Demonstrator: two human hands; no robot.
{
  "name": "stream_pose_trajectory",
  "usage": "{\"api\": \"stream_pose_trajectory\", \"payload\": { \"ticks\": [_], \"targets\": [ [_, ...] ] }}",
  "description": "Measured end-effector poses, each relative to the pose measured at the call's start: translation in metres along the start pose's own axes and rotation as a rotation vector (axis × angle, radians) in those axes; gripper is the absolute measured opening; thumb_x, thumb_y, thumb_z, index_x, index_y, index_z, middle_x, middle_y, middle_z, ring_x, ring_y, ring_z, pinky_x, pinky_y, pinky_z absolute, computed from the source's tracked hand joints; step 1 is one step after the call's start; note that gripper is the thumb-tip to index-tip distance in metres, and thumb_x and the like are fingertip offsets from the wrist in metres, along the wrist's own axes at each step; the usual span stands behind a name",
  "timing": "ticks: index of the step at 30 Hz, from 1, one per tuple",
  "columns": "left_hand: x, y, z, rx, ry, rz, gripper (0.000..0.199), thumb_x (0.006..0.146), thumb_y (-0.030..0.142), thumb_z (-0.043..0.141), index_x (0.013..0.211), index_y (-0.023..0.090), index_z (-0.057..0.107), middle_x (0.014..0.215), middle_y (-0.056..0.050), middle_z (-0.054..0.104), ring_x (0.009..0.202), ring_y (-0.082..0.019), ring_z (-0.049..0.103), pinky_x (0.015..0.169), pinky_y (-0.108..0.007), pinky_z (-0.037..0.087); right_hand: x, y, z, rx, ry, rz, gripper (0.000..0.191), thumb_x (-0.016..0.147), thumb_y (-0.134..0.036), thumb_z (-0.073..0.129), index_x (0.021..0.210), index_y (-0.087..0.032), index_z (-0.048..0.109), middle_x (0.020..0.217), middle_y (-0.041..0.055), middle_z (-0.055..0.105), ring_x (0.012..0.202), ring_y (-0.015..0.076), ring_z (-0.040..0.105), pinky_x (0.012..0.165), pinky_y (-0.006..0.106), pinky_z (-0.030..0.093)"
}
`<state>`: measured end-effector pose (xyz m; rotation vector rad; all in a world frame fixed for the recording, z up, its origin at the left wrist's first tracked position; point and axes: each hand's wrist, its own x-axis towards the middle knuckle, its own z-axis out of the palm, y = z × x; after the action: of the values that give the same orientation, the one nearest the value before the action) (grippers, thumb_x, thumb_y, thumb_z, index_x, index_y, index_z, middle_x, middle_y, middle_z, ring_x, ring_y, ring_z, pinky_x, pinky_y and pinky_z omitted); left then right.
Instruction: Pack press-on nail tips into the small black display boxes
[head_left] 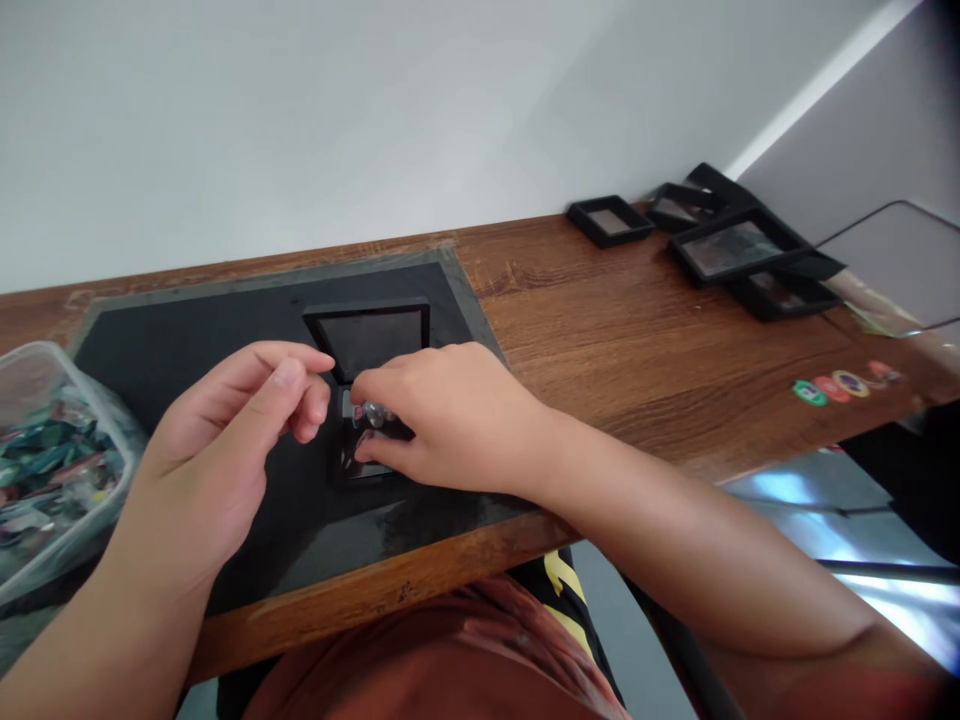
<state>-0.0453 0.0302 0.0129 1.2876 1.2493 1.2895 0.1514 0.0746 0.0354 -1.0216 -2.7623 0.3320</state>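
A hinged black display frame stands opened on the dark mat, its upper half raised and its lower half lying flat. Clear film fills the raised half. My right hand is over the lower half, with thumb and fingers bent around a small clear, shiny piece with a pinkish mark beside it. Its exact kind is too small to tell, and the palm hides part of it. Left of the frame, my left hand hovers with loosely curled fingers and nothing visible in them.
An open plastic tub of small wrapped pieces stands at the left. The dark mat covers part of the wooden table. Several black frames lie piled at the back right, near round stickers along the table's edge.
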Motion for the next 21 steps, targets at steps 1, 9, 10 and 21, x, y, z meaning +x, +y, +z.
{"api": "stream_pose_trajectory", "payload": {
  "ticks": [1, 9, 10, 21],
  "targets": [
    [-0.0003, 0.0005, 0.0002, 0.003, -0.008, 0.004, 0.016, 0.096, 0.036, 0.068, 0.098, 0.022, 0.076, 0.074, 0.0, 0.062, 0.071, -0.012, 0.053, 0.064, -0.023, 0.044, -0.0006, 0.0014, -0.0023, 0.003, 0.009, 0.018, 0.027, 0.091, -0.041, 0.072, 0.111, -0.023, 0.073, 0.1, 0.0019, 0.078, 0.087, 0.0203, 0.071, 0.058, 0.031, 0.025],
    [-0.0004, 0.0016, 0.0015, -0.002, -0.025, 0.015, 0.017, 0.097, 0.036, 0.067, 0.097, 0.022, 0.076, 0.074, 0.0, 0.062, 0.071, -0.01, 0.053, 0.065, -0.02, 0.043, -0.0027, 0.01, -0.0118, 0.023, 0.075, 0.109, 0.023, 0.087, -0.042, 0.075, 0.103, -0.026, 0.076, 0.087, -0.0009, 0.074, 0.072, 0.0152, 0.062, 0.059, 0.028, 0.024],
    [-0.0003, 0.0015, 0.0015, 0.0, -0.023, 0.014, 0.016, 0.097, 0.036, 0.068, 0.097, 0.022, 0.076, 0.074, 0.0, 0.062, 0.071, -0.01, 0.053, 0.065, -0.02, 0.044, -0.0026, 0.0097, -0.0114, 0.025, 0.067, 0.105, 0.022, 0.087, -0.042, 0.075, 0.103, -0.026, 0.076, 0.088, -0.0007, 0.075, 0.073, 0.0155, 0.063, 0.059, 0.028, 0.024],
    [-0.0019, 0.0008, 0.0018, 0.143, -0.061, -0.008, 0.018, 0.097, 0.04, 0.066, 0.098, 0.026, 0.077, 0.076, -0.001, 0.061, 0.072, -0.013, 0.056, 0.066, -0.021, 0.047, -0.0028, 0.0083, -0.0116, -0.001, -0.006, 0.058, 0.02, 0.092, -0.036, 0.07, 0.107, -0.025, 0.076, 0.096, 0.0015, 0.077, 0.081, 0.0197, 0.068, 0.058, 0.03, 0.023]
  ]
}}
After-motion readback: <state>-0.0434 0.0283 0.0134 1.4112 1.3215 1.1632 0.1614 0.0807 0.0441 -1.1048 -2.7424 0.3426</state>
